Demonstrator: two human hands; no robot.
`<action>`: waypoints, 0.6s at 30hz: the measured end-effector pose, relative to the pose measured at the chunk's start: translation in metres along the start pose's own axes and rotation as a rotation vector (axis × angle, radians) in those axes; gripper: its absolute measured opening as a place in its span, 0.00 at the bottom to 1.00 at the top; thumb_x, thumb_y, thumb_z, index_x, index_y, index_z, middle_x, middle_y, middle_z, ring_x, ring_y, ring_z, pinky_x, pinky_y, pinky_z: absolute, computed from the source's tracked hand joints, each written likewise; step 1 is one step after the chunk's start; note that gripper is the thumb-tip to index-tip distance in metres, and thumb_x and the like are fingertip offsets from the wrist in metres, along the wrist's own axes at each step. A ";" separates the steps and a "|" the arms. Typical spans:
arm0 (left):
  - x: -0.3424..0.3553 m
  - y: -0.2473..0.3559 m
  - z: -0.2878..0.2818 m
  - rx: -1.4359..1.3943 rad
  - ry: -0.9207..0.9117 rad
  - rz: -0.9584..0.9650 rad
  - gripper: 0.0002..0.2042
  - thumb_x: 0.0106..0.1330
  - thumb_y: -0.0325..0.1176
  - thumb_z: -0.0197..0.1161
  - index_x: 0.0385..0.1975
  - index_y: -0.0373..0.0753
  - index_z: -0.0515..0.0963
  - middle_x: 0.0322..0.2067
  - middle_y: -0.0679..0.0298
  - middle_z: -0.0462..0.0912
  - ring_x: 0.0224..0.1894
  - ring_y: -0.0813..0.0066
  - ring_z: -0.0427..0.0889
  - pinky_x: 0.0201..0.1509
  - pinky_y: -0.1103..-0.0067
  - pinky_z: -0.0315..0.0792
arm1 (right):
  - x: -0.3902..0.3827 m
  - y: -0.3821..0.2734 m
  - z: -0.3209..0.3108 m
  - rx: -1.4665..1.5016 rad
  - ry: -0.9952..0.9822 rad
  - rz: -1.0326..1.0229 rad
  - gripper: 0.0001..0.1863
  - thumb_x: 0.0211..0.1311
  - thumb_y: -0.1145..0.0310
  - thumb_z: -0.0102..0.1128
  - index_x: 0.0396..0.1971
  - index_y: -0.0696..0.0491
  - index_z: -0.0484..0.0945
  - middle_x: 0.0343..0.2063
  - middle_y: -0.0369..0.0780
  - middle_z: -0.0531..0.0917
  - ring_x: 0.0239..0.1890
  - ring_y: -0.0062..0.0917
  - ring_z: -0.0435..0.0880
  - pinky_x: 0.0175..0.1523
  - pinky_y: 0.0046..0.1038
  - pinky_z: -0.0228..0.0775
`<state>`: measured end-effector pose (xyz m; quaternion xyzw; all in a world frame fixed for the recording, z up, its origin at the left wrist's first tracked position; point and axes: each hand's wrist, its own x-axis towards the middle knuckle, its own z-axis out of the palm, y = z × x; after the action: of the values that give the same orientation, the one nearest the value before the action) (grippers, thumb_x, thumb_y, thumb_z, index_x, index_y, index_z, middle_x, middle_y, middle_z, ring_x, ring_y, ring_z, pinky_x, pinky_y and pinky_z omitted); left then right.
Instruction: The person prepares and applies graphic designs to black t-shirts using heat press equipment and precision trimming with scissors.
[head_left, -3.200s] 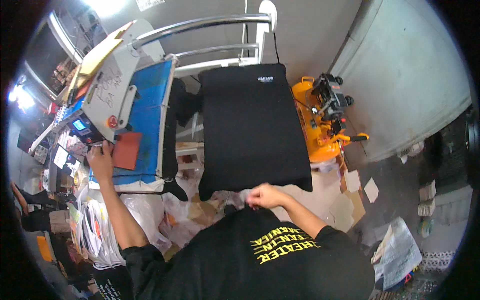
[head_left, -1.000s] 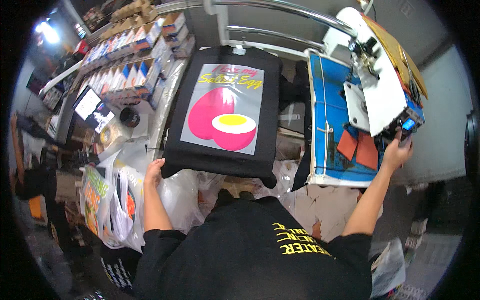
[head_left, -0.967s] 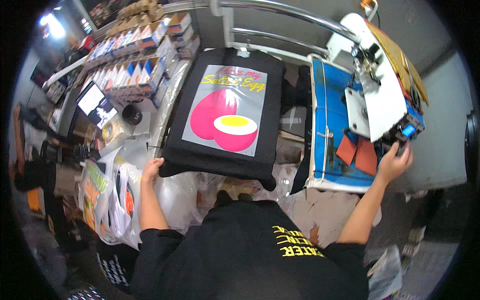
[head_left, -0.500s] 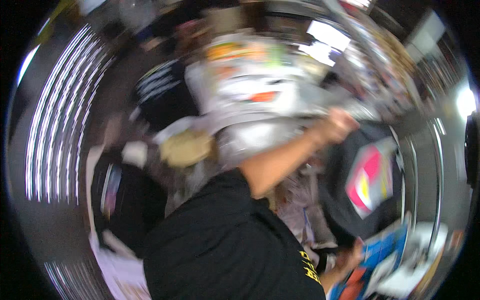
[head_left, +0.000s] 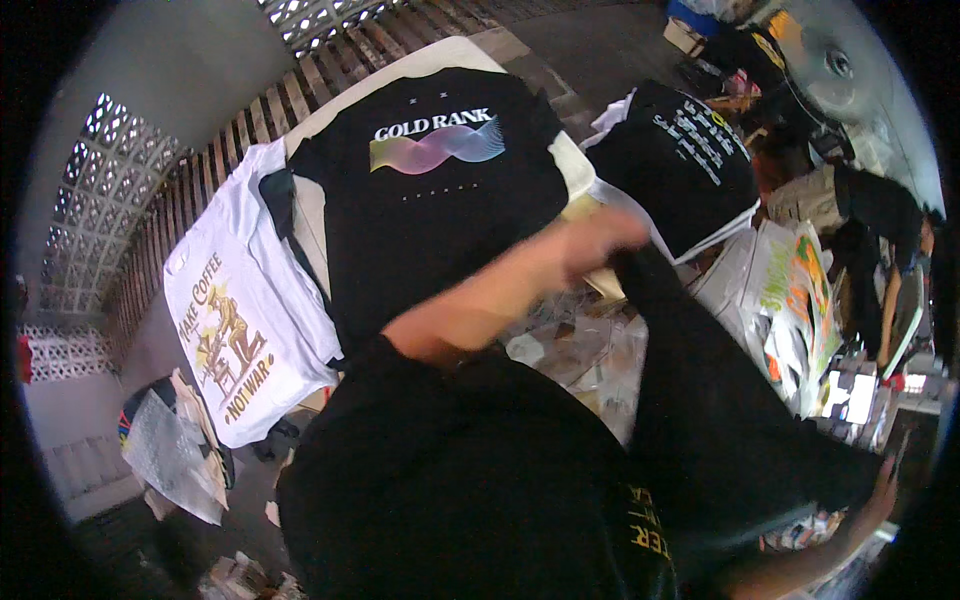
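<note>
A black T-shirt [head_left: 715,375] stretches between my hands in front of my right side. My left hand [head_left: 605,240], blurred, is closed on its upper corner, over the edge of the work surface. At the far right, my right hand [head_left: 883,492] grips the opposite end; its fingers are partly hidden by the cloth. Nearest my left hand lies another black T-shirt [head_left: 450,225], spread flat with a white title and a rainbow wave print. Beside it on the left is a white T-shirt [head_left: 250,300] with a brown and gold print.
A black shirt with white lettering [head_left: 690,165] lies on a stack beyond my left hand. Plastic bags with green and orange print [head_left: 780,290] stand to the right. Clear plastic wrapping [head_left: 585,350] lies below my left forearm. Bubble wrap [head_left: 170,455] sits at the lower left. Another person [head_left: 885,215] is at the right.
My view has swung left, toward the laid-out shirts. The held T-shirt has come along between my hands, and its colourful print no longer shows.
</note>
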<state>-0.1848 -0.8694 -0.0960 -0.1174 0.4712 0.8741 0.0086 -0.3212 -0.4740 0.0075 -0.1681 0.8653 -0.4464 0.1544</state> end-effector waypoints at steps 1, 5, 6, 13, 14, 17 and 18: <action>-0.006 0.044 -0.030 0.096 0.191 0.130 0.13 0.68 0.39 0.62 0.49 0.43 0.82 0.46 0.67 0.84 0.45 0.73 0.81 0.51 0.70 0.75 | -0.001 -0.031 -0.045 -0.007 0.096 -0.040 0.20 0.72 0.64 0.56 0.57 0.60 0.76 0.55 0.47 0.80 0.57 0.38 0.78 0.65 0.43 0.67; -0.074 0.258 -0.176 -0.163 -0.728 0.921 0.13 0.68 0.32 0.55 0.47 0.33 0.77 0.46 0.53 0.82 0.48 0.50 0.82 0.59 0.61 0.73 | 0.087 -0.156 -0.129 0.106 0.259 -0.348 0.19 0.73 0.66 0.54 0.59 0.60 0.75 0.57 0.47 0.80 0.60 0.38 0.76 0.68 0.43 0.65; -0.105 0.286 -0.137 -0.296 -0.437 1.159 0.15 0.70 0.35 0.55 0.51 0.34 0.76 0.46 0.50 0.83 0.47 0.53 0.84 0.61 0.59 0.73 | 0.116 -0.179 -0.126 0.152 0.246 -0.422 0.19 0.74 0.66 0.54 0.59 0.59 0.75 0.58 0.47 0.79 0.61 0.38 0.76 0.69 0.43 0.65; -0.262 0.321 -0.166 0.073 0.854 1.230 0.12 0.71 0.35 0.60 0.46 0.33 0.80 0.43 0.56 0.85 0.45 0.60 0.84 0.54 0.67 0.78 | 0.184 -0.266 0.160 1.145 -0.286 -0.206 0.18 0.74 0.65 0.57 0.58 0.55 0.76 0.54 0.43 0.84 0.61 0.38 0.78 0.68 0.46 0.68; -0.273 0.300 -0.179 0.017 0.971 1.134 0.14 0.71 0.34 0.61 0.49 0.32 0.80 0.46 0.56 0.85 0.48 0.60 0.84 0.58 0.67 0.77 | 0.177 -0.267 0.195 1.096 -0.249 -0.081 0.18 0.73 0.64 0.59 0.57 0.55 0.77 0.53 0.43 0.84 0.60 0.37 0.79 0.67 0.46 0.69; -0.278 0.236 -0.226 0.039 1.064 1.014 0.13 0.70 0.34 0.61 0.47 0.31 0.80 0.46 0.58 0.84 0.48 0.64 0.83 0.58 0.67 0.76 | 0.174 -0.222 0.268 1.087 -0.281 0.168 0.18 0.70 0.61 0.63 0.53 0.57 0.78 0.50 0.41 0.84 0.54 0.34 0.81 0.65 0.43 0.71; -0.280 0.213 -0.233 0.134 1.152 0.928 0.12 0.71 0.34 0.60 0.46 0.32 0.81 0.45 0.58 0.84 0.48 0.66 0.82 0.58 0.69 0.75 | 0.173 -0.198 0.286 1.068 -0.315 0.177 0.18 0.70 0.62 0.63 0.53 0.57 0.78 0.51 0.41 0.83 0.54 0.33 0.81 0.65 0.41 0.71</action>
<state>0.1070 -1.1530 0.0157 -0.3453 0.4544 0.5573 -0.6031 -0.3268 -0.8622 -0.0080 -0.0580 0.4966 -0.7771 0.3823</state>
